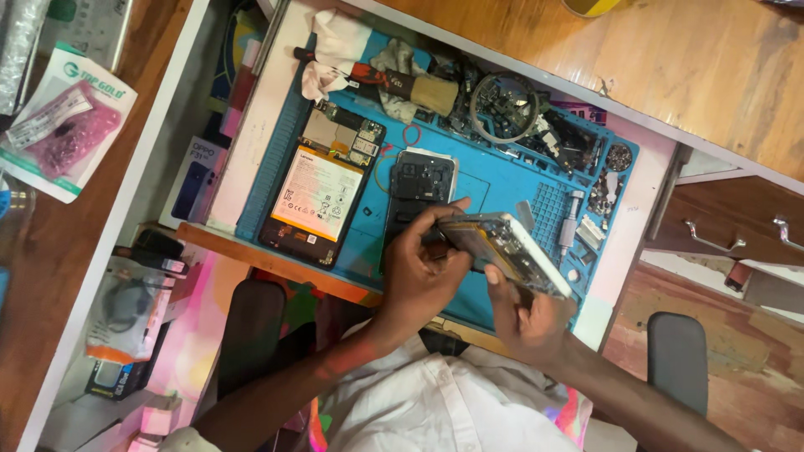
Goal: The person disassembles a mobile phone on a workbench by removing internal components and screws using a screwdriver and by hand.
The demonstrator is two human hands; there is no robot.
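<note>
Above the blue mat (502, 188), both hands (419, 276) grip a phone frame (502, 249).

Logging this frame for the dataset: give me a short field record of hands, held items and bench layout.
left hand: fingers pressed on the near end of the phone frame
right hand: grips the phone frame from below, tilted above the mat
mat: blue repair mat on a white bench
opened phone: lies flat left of the hands, battery exposed
black back cover: flat on the mat, just beyond the left hand
small parts: piled along the far edge
</note>
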